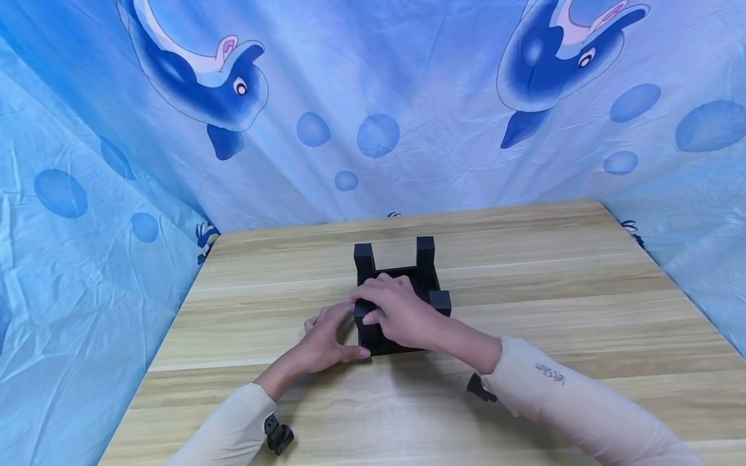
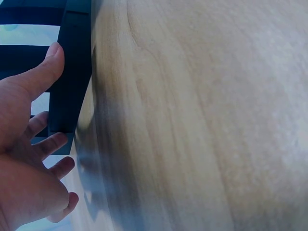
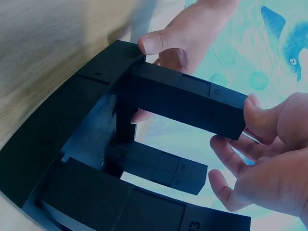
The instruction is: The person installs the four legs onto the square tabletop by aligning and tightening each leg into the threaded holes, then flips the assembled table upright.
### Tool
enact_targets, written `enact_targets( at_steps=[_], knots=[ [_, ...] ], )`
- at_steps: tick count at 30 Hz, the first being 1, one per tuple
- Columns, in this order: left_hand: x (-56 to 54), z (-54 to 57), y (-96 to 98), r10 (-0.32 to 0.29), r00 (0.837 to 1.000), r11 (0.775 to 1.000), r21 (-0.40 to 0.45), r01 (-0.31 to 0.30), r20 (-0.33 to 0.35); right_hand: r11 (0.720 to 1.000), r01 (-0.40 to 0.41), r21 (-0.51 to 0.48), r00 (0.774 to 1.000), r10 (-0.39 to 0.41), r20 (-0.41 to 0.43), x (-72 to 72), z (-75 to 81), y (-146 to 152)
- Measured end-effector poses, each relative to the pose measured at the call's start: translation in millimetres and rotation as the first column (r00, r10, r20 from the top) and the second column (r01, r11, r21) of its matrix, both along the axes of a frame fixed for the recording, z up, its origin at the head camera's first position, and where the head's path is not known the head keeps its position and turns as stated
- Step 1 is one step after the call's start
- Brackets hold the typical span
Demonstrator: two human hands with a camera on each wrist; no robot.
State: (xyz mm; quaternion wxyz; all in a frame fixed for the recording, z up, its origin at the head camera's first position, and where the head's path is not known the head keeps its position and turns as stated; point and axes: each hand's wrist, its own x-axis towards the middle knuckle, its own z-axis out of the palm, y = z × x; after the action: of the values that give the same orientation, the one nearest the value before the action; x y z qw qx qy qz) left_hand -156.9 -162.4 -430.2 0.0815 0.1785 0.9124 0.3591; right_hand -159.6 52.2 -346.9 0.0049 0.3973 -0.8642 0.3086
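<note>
A black square frame (image 1: 386, 349) lies on the table with block-like legs standing up from its corners, like a small stool turned upside down. At its near-left corner, my right hand (image 1: 405, 317) pinches the top end of a leg (image 3: 187, 96) between thumb and fingers. Low at the same corner, my left hand (image 1: 326, 340) holds the frame, its thumb against the near side and its fingers around the left side. The far-left leg (image 1: 364, 255), far-right leg (image 1: 426, 251) and near-right leg (image 1: 440, 303) stand upright. Small marks show on several parts in the right wrist view.
The frame stands near the middle of a wood-grained table (image 1: 553, 278). Behind and beside the table hangs a blue curtain (image 1: 379, 77) with dolphins and bubbles. A small black device (image 1: 278, 435) sits at the left wrist, another (image 1: 481, 387) at the right.
</note>
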Motion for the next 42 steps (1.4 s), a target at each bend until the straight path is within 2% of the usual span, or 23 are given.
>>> enact_targets(
  at_steps=[9, 25, 31, 38, 42],
  knots=[
    [-0.6, -2.4, -1.0, 0.001, 1.0, 1.0, -0.003, -0.002, -0.005, 1.0, 0.009, 0.008, 0.999, -0.008, -0.042, 2.5, -1.8, -1.3],
    [0.0, -0.7, -0.1, -0.016, 1.0, 1.0, 0.0, 0.016, -0.012, 0.999, -0.013, 0.041, 1.0, 0.014, -0.026, 2.1, 2.7, 8.3],
    [1.3, 1.5, 0.8, -0.041, 0.999, 0.999, -0.019, 0.041, -0.028, 0.999, 0.032, 0.041, 0.998, -0.03, -0.051, 1.7, 11.3, 22.2],
    [3.2, 7.6, -2.4, -0.091, 0.994, 0.995, -0.052, 0.088, -0.058, 0.998, 0.063, -0.022, 0.995, -0.065, -0.078, -3.0, 24.2, 49.4],
    [1.5, 10.8, -6.4, -0.091, 0.994, 0.994, -0.063, 0.087, -0.063, 0.996, 0.077, -0.045, 0.993, -0.08, -0.083, -6.8, 28.0, 64.9]
  ],
)
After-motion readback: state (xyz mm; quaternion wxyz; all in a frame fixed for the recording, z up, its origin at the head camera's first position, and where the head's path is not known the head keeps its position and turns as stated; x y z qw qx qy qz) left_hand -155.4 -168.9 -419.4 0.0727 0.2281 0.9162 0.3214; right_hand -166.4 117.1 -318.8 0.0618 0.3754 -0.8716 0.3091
